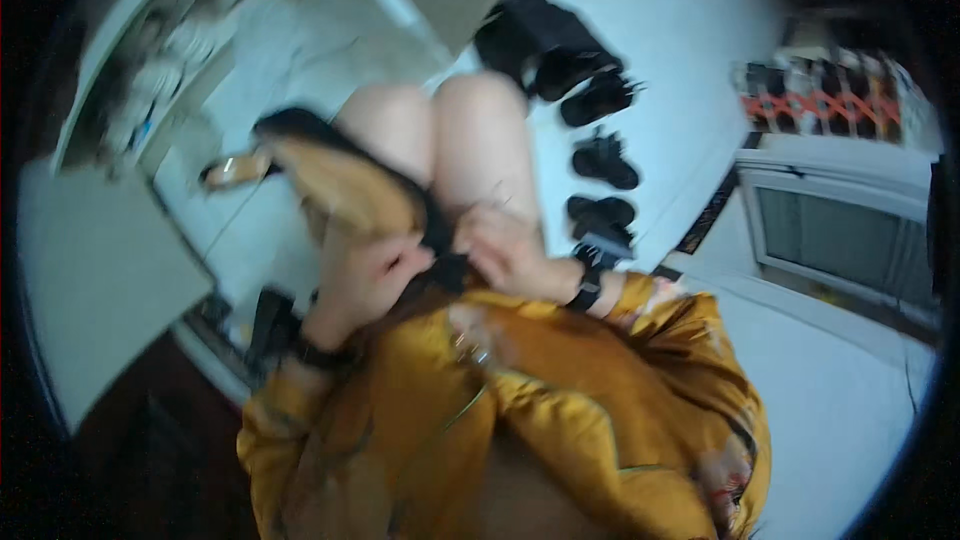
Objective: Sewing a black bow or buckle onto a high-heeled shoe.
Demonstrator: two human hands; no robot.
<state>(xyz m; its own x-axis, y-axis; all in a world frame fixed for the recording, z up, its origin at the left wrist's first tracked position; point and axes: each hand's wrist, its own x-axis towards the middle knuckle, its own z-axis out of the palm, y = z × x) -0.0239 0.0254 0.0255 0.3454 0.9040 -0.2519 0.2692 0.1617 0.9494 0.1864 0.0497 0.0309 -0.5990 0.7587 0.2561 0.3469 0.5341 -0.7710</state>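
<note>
A black high-heeled shoe (pixel 345 180) lies tilted across my lap, its tan sole turned up and its block heel pointing to the far left. My left hand (pixel 370 280) is closed on the near end of this shoe. Just right of it, my right hand (pixel 500 248) has its fingers curled together beside the black edge of the shoe. What those right fingers pinch, if anything, is hidden and blurred. Both wrists wear dark bands. Under the hands lies the yellow-brown satin clothing (pixel 560 350) over my lap, with my bare knees beyond.
A row of black shoes (pixel 605 158) stands on the pale tiled floor (pixel 680 60) to the right of my legs, with a black bag or box (pixel 550 35) behind. Farther right is a rack with red lattice (pixel 820 105) above a white-framed glass panel (pixel 840 230). Shelving (pixel 140 90) rises at left.
</note>
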